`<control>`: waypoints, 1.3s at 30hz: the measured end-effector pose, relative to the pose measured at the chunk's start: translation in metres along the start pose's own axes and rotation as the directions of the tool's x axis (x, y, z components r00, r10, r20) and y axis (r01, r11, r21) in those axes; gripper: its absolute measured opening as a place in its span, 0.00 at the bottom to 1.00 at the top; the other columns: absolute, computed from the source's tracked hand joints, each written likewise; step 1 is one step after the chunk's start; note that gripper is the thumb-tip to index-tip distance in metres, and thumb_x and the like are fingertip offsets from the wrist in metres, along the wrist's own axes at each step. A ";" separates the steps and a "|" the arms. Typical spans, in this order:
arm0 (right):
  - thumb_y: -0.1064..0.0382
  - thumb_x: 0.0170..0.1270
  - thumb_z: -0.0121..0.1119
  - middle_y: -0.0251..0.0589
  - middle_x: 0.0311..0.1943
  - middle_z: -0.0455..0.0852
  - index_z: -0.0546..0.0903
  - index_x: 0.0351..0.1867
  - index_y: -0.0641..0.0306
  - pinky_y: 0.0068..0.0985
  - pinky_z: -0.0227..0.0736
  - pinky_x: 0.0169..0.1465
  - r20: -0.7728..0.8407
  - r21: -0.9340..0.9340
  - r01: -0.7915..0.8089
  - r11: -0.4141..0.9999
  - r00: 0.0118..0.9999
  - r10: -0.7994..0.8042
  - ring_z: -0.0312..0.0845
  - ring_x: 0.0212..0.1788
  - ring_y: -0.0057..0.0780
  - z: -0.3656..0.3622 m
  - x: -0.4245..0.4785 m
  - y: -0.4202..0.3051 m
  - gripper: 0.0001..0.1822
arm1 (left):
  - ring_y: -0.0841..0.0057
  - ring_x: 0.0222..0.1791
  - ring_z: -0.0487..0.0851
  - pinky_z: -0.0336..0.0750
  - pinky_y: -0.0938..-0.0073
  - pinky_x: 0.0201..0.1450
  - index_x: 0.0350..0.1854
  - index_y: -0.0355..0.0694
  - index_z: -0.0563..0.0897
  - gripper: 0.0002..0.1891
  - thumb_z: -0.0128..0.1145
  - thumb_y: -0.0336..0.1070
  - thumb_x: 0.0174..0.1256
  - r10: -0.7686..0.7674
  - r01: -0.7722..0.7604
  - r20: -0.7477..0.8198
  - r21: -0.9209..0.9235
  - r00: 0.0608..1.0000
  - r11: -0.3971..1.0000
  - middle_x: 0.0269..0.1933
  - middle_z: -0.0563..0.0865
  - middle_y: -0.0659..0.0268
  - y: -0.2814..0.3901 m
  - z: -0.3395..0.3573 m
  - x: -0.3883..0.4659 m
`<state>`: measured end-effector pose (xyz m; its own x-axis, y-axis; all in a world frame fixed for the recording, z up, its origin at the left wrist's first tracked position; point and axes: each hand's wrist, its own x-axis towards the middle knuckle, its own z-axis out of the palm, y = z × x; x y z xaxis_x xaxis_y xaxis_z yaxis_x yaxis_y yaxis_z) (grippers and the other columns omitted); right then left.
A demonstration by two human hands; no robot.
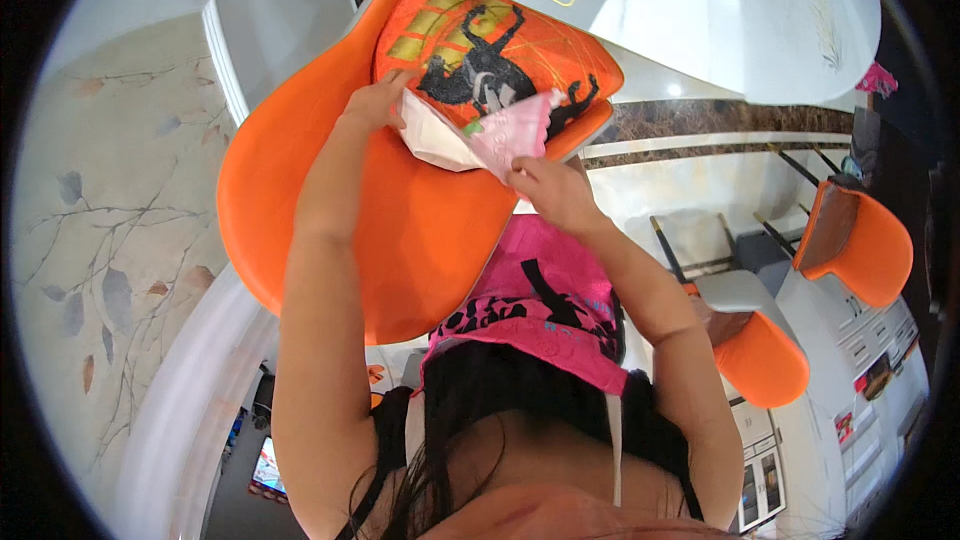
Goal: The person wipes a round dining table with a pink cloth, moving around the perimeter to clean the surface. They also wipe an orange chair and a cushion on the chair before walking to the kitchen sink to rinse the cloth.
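A pink cloth (517, 127) with a scalloped edge and a white side (435, 136) is partly folded over itself. My left hand (381, 99) holds its far-left corner, close to the edge of an orange cushion (510, 22) printed with a black animal figure. On the near right, my right hand (555, 189) pinches the pink part between thumb and fingers. The cloth lies against the cushion's near side. Beneath both is an orange chair (420, 240) with a smooth curved shell.
A grey-white table (675, 22) overhangs the cushion at the top. Two more orange chairs (862, 240) (765, 360) are at the right. On the left is a wall (112, 240) with a leaf-and-branch pattern. A pink apron (547, 262) covers my front.
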<state>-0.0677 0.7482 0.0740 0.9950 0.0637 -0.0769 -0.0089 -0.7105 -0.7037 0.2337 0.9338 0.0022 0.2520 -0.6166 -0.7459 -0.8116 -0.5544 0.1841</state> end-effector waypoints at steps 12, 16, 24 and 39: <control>0.73 0.54 0.62 0.39 0.47 0.85 0.82 0.44 0.58 0.29 0.80 0.41 -0.441 0.112 -0.244 0.963 0.856 0.268 0.84 0.41 0.39 -0.092 -0.077 -0.042 0.14 | 0.74 0.29 0.82 0.76 0.71 0.28 0.37 0.46 0.76 0.08 0.55 0.28 0.55 0.462 -0.163 -0.605 0.482 0.649 0.861 0.42 0.83 0.76 0.050 -0.139 -0.147; 0.71 0.55 0.60 0.39 0.45 0.85 0.83 0.42 0.57 0.33 0.80 0.40 -0.410 0.110 -0.257 0.960 0.868 0.279 0.84 0.40 0.40 -0.042 -0.071 -0.030 0.12 | 0.74 0.31 0.84 0.78 0.74 0.28 0.39 0.45 0.78 0.09 0.55 0.26 0.56 0.347 -0.090 -0.550 0.439 0.760 0.894 0.45 0.85 0.76 0.042 -0.097 -0.136; 0.70 0.58 0.53 0.39 0.45 0.85 0.82 0.45 0.56 0.37 0.79 0.42 0.289 -0.018 -0.360 0.933 0.891 0.350 0.83 0.44 0.41 0.046 -0.030 0.021 0.14 | 0.62 0.40 0.87 0.81 0.61 0.37 0.51 0.43 0.79 0.17 0.53 0.24 0.58 0.113 -0.114 0.027 0.379 0.993 0.918 0.51 0.83 0.60 0.040 0.005 -0.014; 0.81 0.50 0.53 0.67 0.74 0.30 0.50 0.76 0.47 0.31 0.83 0.33 0.175 -0.295 -0.681 0.670 0.651 0.739 0.86 0.39 0.49 0.086 0.044 0.153 0.50 | 0.56 0.53 0.82 0.81 0.58 0.49 0.75 0.48 0.54 0.37 0.50 0.32 0.63 -0.255 0.159 -0.574 -0.213 0.779 0.964 0.78 0.50 0.68 -0.029 0.042 0.202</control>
<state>-0.0340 0.7027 -0.0983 0.6237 -0.3604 -0.6936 -0.6543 -0.7262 -0.2110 0.2861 0.8496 -0.1807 0.7052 -0.6595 -0.2605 -0.6305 -0.7513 0.1951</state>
